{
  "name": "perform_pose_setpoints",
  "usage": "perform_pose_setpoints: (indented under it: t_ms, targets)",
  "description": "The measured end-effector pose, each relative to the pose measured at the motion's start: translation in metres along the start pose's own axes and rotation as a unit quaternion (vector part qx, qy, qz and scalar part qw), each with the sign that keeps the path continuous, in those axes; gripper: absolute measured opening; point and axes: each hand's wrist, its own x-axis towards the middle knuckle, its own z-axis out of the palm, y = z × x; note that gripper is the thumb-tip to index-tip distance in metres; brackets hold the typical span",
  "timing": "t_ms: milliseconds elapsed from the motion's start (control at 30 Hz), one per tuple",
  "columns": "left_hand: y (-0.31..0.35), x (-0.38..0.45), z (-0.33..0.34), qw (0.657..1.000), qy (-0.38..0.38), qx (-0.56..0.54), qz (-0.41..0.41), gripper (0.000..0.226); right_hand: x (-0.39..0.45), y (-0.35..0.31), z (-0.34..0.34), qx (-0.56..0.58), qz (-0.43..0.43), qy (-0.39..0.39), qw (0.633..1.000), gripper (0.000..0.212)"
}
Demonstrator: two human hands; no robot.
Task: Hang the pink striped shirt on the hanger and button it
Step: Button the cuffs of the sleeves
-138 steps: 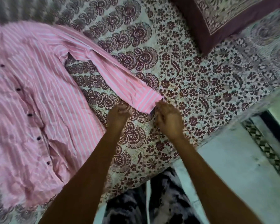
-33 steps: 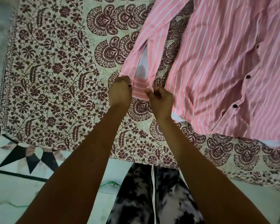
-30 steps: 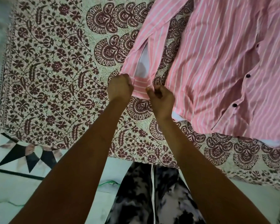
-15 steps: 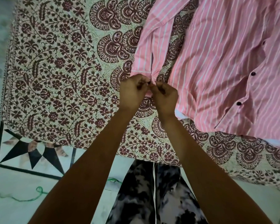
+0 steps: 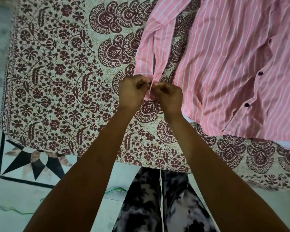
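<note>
The pink striped shirt (image 5: 233, 67) lies spread on the patterned bedspread (image 5: 57, 81), its body at the upper right with dark buttons down the placket. One sleeve (image 5: 151, 47) runs down toward me. My left hand (image 5: 132, 93) and my right hand (image 5: 168, 97) meet at the sleeve's cuff, each pinching one edge of it, fingers curled and knuckles almost touching. The cuff itself is mostly hidden behind my hands. No hanger is in view.
The bed's near edge crosses the frame below my forearms. Beyond it lies a pale tiled floor with a black star pattern (image 5: 32, 163) at the lower left and a green thread (image 5: 114, 190). My patterned trousers (image 5: 157, 206) show at the bottom.
Several seconds ago my hands were at the other sleeve's cuff. In the last second they closed the open cuff, drawing its two edges together, and moved closer to each other.
</note>
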Motion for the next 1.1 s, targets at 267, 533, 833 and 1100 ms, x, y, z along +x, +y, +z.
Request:
perform_pose_setpoints:
  t_ms: [267,533,833,1100]
  targets:
    - [0.009,-0.009,0.014,0.975,0.017,-0.180,-0.131,0.009,-0.008,0.006,0.005,-0.343,-0.232,0.125,0.901,0.008]
    - [0.011,-0.007,0.028,0.931,0.116,-0.309,-0.157,0.024,-0.008,-0.008,0.019,-0.351,-0.200,0.177,0.897,0.013]
    - [0.001,-0.011,0.011,0.998,0.056,0.022,0.021,0.012,0.009,-0.014,0.005,-0.045,0.141,0.043,0.988,0.012]
    - [0.011,-0.016,-0.015,0.969,0.075,0.197,0.127,0.037,0.013,-0.028,-0.004,0.014,0.231,-0.175,0.957,0.020]
